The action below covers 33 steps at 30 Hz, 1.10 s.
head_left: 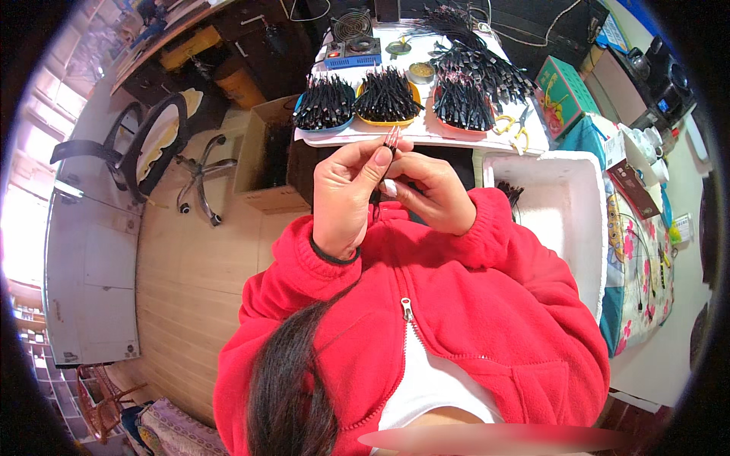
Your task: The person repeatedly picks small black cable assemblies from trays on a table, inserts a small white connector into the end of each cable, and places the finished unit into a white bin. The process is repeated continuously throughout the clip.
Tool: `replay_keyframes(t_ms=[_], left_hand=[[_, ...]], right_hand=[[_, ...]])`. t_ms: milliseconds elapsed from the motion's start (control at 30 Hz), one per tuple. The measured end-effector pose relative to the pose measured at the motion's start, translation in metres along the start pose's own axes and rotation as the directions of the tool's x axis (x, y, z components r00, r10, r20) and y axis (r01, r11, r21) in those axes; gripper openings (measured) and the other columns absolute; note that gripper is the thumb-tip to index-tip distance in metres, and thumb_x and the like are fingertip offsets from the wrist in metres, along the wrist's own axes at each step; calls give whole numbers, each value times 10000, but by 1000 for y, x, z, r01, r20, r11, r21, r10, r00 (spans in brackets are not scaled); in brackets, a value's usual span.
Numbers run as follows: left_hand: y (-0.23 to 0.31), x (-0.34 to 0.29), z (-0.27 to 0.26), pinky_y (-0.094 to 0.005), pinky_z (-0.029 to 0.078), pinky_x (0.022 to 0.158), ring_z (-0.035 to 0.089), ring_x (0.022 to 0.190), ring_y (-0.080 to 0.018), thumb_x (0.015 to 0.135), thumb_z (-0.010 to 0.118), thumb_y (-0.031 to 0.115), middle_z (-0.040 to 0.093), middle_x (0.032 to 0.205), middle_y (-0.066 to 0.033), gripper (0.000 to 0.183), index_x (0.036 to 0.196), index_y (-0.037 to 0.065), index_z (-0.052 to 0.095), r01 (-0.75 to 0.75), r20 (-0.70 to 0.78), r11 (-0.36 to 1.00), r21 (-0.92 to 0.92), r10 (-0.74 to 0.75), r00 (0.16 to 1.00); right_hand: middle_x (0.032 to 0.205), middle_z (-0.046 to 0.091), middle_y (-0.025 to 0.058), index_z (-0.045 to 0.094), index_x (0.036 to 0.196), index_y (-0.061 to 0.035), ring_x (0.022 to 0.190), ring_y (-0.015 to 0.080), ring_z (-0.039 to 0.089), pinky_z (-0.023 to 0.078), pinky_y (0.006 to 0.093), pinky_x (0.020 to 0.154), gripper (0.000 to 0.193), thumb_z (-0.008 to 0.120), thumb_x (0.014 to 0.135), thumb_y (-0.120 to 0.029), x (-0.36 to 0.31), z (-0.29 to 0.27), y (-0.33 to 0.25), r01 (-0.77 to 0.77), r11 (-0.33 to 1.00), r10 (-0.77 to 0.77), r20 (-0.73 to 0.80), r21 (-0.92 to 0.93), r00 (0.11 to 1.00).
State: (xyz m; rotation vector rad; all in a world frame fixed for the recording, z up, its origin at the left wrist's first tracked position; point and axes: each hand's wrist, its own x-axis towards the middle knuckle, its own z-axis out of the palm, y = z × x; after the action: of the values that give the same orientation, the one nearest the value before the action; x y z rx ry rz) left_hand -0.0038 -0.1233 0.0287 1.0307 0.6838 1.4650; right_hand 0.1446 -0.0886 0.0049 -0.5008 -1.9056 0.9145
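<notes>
In front of my chest, both hands pinch a thin black cable [388,161] whose bare, pale wire ends point up and away from me. My left hand [344,190] is closed on it, with the thumb laid along the cable just below the wire ends. Fingers of my right hand [435,188] are closed around its lower part, close beside the left. Just beyond my fingertips, bundles of similar black cables stand in a blue tray [334,129], a yellow tray [389,122] and a red tray [464,135].
Yellow-handled scissors [521,141] lie at the white table's right edge. Behind the trays are a blue heating device [353,58], a round tin [420,73] and a heap of black cables [483,57]. A white foam box [544,157] stands right, a cardboard box [275,199] left.
</notes>
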Motion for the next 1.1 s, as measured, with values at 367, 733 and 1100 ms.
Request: replay_keyframes(t_ms=[367, 733, 1100], left_hand=[[-2, -6, 3, -187, 436, 555, 529, 593, -60, 952, 543, 91, 667, 796, -89, 150, 1003, -41, 592, -79, 27, 978, 193, 75, 997], [-9, -1, 4, -192, 376, 513, 493, 569, -65, 933, 574, 96, 672, 789, -100, 127, 973, -16, 617, 186, 106, 977, -101, -175, 979], [-14, -5, 3, -188, 396, 547, 548, 644, -87, 915, 587, 60, 645, 807, -77, 148, 1018, -40, 625, 85, 73, 980, -180, -73, 995]], right_hand=[[803, 617, 2, 632, 932, 37, 726, 37, 509, 438, 201, 633, 166, 642, 900, -125, 13, -42, -24, -173, 963, 199, -115, 206, 973], [767, 577, -3, 621, 899, 10, 689, 40, 507, 400, 200, 577, 107, 660, 869, -86, 12, -40, -16, -65, 994, 74, -109, 88, 991], [842, 597, 63, 561, 923, -5, 788, 121, 570, 422, 232, 698, 98, 532, 930, -98, -3, -21, 6, -225, 519, 263, 96, 825, 960]])
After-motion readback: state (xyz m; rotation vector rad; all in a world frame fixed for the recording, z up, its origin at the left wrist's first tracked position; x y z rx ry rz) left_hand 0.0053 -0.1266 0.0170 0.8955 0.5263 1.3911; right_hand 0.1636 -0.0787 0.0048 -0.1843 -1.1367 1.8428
